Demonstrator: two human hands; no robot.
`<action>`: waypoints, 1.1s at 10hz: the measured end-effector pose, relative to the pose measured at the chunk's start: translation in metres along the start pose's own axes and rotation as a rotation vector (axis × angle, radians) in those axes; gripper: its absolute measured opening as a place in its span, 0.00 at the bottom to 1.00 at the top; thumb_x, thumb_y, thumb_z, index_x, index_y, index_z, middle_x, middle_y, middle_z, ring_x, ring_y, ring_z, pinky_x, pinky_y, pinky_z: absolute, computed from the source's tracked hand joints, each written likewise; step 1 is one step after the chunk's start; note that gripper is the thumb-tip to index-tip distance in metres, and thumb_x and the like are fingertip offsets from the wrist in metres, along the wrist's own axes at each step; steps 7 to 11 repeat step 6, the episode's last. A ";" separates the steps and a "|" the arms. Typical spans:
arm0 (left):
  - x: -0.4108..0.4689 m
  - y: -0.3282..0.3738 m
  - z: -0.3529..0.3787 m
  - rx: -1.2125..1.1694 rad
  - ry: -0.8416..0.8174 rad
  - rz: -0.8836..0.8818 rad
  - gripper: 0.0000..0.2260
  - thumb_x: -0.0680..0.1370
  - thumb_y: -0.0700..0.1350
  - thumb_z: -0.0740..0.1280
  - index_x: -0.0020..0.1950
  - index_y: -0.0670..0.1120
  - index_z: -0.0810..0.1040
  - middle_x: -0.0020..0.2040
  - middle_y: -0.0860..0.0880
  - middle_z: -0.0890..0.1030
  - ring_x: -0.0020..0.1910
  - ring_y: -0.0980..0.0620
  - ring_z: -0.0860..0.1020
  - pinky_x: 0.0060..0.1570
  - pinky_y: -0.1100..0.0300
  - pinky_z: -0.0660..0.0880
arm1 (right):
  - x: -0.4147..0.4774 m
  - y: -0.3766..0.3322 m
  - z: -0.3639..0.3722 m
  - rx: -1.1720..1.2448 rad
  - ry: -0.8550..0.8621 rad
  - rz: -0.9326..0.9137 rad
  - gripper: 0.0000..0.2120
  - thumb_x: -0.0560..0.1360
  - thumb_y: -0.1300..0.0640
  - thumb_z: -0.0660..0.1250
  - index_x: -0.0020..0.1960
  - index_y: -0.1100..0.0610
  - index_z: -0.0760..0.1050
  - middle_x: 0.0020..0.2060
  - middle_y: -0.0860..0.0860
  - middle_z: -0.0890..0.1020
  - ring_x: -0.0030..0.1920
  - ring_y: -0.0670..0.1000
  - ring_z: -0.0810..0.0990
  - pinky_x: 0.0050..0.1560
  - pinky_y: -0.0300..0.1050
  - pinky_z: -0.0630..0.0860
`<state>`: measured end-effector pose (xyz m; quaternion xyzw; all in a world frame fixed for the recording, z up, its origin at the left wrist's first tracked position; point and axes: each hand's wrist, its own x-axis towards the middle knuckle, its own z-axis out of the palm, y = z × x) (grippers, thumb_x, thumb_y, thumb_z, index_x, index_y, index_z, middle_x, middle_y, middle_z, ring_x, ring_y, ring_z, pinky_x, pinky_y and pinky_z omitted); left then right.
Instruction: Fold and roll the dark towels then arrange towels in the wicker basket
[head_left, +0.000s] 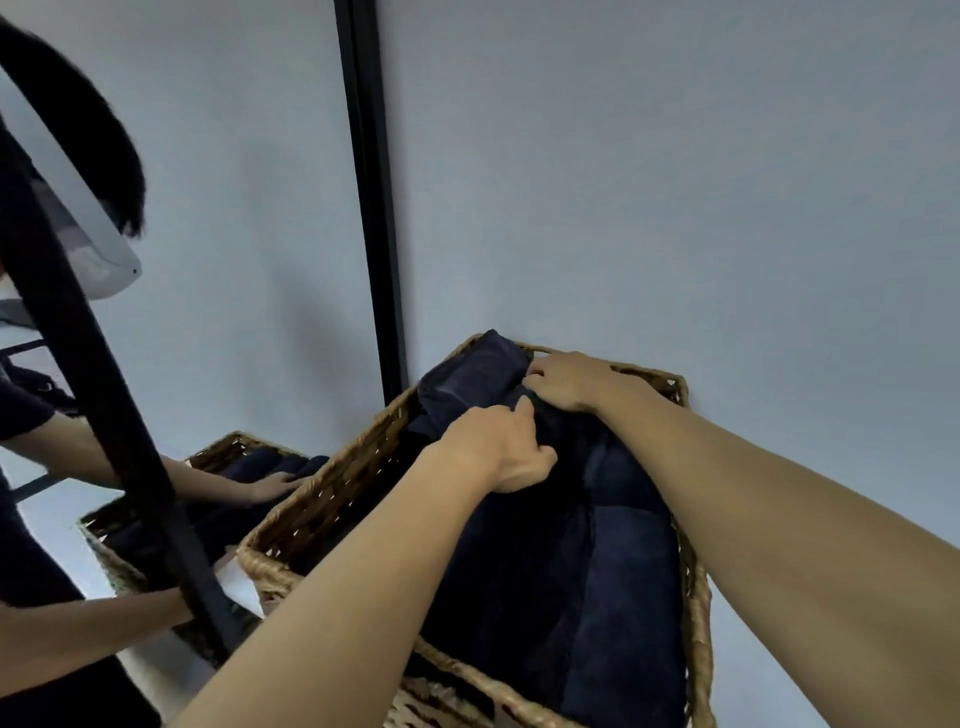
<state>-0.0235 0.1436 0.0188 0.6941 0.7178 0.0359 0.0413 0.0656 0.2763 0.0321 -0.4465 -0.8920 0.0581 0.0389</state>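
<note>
A brown wicker basket (332, 493) stands against the pale wall and holds several rolled dark navy towels (618, 561) lying side by side. At its far end another dark towel (467, 379) sticks up above the rim. My left hand (498, 447) grips the dark cloth near the basket's middle, fingers curled into it. My right hand (566, 379) pinches the same towel's edge by the far rim. Both forearms reach over the basket from the near side.
A mirror with a black frame (371, 208) leans on the wall at left; it reflects a person's arms and the basket (218, 452). A black diagonal bar (104, 415) crosses the left foreground. The grey wall lies right behind the basket.
</note>
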 end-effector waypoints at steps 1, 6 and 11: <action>-0.003 0.002 0.007 -0.007 0.044 -0.018 0.32 0.81 0.59 0.53 0.79 0.43 0.51 0.66 0.39 0.73 0.64 0.38 0.72 0.62 0.47 0.71 | -0.016 -0.011 0.004 -0.173 0.200 -0.023 0.16 0.82 0.50 0.50 0.58 0.50 0.75 0.56 0.49 0.79 0.60 0.55 0.72 0.59 0.56 0.63; -0.002 0.034 -0.028 -0.678 0.325 -0.132 0.15 0.80 0.46 0.63 0.65 0.44 0.75 0.62 0.48 0.78 0.55 0.51 0.76 0.52 0.58 0.72 | -0.118 -0.005 -0.023 0.869 0.506 -0.034 0.08 0.79 0.52 0.64 0.53 0.52 0.81 0.47 0.42 0.83 0.49 0.42 0.80 0.54 0.34 0.75; -0.002 0.034 -0.028 -0.678 0.325 -0.132 0.15 0.80 0.46 0.63 0.65 0.44 0.75 0.62 0.48 0.78 0.55 0.51 0.76 0.52 0.58 0.72 | -0.118 -0.005 -0.023 0.869 0.506 -0.034 0.08 0.79 0.52 0.64 0.53 0.52 0.81 0.47 0.42 0.83 0.49 0.42 0.80 0.54 0.34 0.75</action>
